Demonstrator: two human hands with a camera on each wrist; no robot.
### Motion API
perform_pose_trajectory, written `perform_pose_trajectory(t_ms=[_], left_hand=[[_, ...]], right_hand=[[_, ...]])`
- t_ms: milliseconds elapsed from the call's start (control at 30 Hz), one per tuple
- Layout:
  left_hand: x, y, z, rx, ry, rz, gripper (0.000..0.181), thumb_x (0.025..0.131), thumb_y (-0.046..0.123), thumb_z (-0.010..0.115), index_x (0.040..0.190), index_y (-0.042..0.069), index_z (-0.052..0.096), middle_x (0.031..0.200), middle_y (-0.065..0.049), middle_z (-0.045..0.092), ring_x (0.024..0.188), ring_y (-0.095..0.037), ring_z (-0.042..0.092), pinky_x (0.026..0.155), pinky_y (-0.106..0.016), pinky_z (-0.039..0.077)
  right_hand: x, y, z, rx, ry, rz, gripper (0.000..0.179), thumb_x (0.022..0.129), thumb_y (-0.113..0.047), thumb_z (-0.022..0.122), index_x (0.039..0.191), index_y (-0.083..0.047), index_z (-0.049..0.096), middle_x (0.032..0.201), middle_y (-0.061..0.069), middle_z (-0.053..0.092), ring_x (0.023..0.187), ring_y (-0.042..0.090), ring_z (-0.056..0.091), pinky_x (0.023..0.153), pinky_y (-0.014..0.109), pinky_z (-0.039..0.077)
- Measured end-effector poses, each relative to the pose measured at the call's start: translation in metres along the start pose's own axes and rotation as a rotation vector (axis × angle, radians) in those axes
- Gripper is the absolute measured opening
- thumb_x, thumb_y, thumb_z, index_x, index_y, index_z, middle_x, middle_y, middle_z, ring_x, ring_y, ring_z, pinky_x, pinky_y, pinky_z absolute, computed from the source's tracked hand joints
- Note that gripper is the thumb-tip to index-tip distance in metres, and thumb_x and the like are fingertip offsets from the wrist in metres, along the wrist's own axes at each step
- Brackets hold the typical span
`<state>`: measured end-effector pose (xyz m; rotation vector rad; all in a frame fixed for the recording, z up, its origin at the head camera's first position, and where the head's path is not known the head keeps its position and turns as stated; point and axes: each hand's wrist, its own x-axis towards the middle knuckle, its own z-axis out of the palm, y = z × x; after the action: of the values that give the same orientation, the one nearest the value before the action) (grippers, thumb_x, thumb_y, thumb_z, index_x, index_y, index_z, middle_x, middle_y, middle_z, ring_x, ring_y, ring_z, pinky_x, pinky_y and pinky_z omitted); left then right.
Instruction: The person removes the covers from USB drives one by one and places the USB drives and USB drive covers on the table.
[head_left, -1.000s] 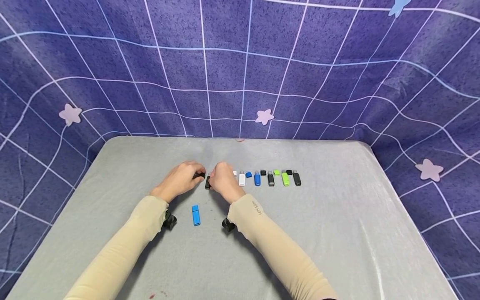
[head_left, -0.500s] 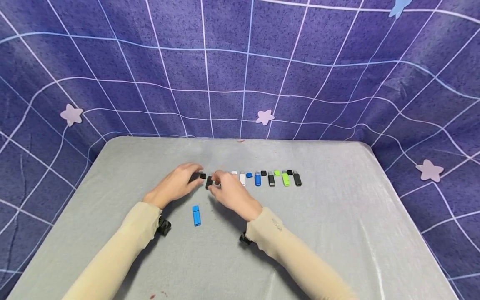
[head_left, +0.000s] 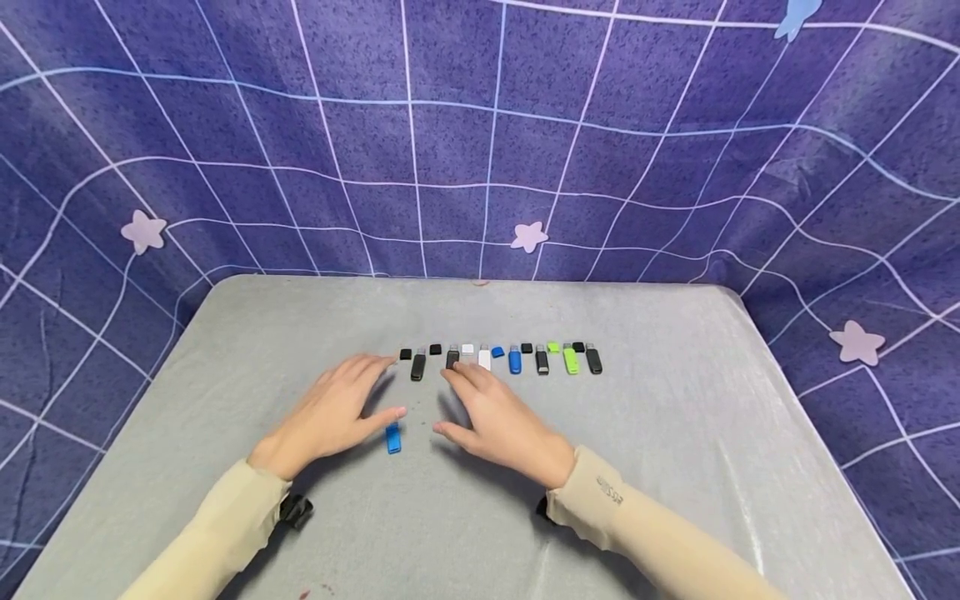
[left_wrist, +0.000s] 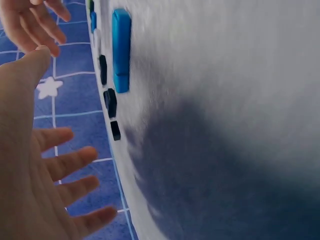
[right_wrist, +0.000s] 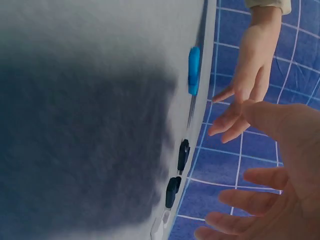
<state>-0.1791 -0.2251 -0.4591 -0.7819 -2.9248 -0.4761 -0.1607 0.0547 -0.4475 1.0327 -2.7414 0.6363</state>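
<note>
My left hand hovers above the grey table with its fingers spread and holds nothing. Below its thumb lies a capped blue USB stick, partly covered in the head view and whole in the left wrist view. My right hand, also holding nothing, hovers with straight fingers, its fingertips hiding the lower end of a dark USB stick and part of a white USB stick. Left of these lie a black USB stick, its metal plug bare, and a small black cap.
The row runs on rightward with uncapped sticks: a blue one, a black one, a green one and another black one. Small caps lie between them, such as a white cap. A purple curtain hangs behind the table.
Both hands have drawn back from the row's left end toward the person, and the fingers have straightened. The black cap, earlier at the left fingertips, now lies on the table beside the black USB stick.
</note>
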Motion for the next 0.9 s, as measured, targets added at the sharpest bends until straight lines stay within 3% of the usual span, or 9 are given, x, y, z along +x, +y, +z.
perform_pose_trajectory(t_ms=[200,500,733,900], left_hand=[[-0.024,0.005,0.001,-0.053,0.032,-0.074,0.084,0.096,0.064,0.059,0.158,0.011,0.039,0.157,-0.014,0.047,0.148,-0.041,0.038,0.115,-0.068,0.032],[-0.049,-0.003,0.0,-0.051,0.065,-0.168,0.086,0.094,0.061,0.064,0.159,0.011,0.037,0.158,-0.015,0.046,0.148,-0.047,0.033,0.113,-0.073,0.03],[-0.061,-0.015,-0.003,-0.026,0.024,-0.213,0.092,0.094,0.064,0.063,0.161,0.008,0.032,0.16,-0.02,0.041,0.15,-0.053,0.027,0.115,-0.072,0.025],[-0.07,-0.022,-0.004,-0.02,0.007,-0.238,0.094,0.094,0.065,0.062,0.161,0.007,0.031,0.161,-0.022,0.039,0.15,-0.055,0.025,0.113,-0.075,0.025]], right_hand=[[-0.012,-0.011,0.005,0.037,-0.086,0.01,0.086,0.095,-0.054,0.069,0.156,0.0,0.039,0.159,0.028,0.04,0.144,0.05,0.041,0.117,0.055,0.038],[-0.011,-0.03,0.018,0.065,-0.176,-0.028,0.089,0.097,-0.056,0.063,0.162,-0.006,0.028,0.165,0.025,0.03,0.15,0.044,0.035,0.118,0.05,0.037],[0.001,-0.049,0.027,0.028,-0.23,-0.097,0.088,0.098,-0.054,0.063,0.162,-0.004,0.028,0.164,0.026,0.031,0.15,0.04,0.037,0.119,0.043,0.037],[0.012,-0.062,0.037,-0.033,-0.291,-0.102,0.081,0.1,-0.052,0.062,0.16,-0.005,0.033,0.162,0.023,0.037,0.148,0.036,0.042,0.116,0.041,0.042]])
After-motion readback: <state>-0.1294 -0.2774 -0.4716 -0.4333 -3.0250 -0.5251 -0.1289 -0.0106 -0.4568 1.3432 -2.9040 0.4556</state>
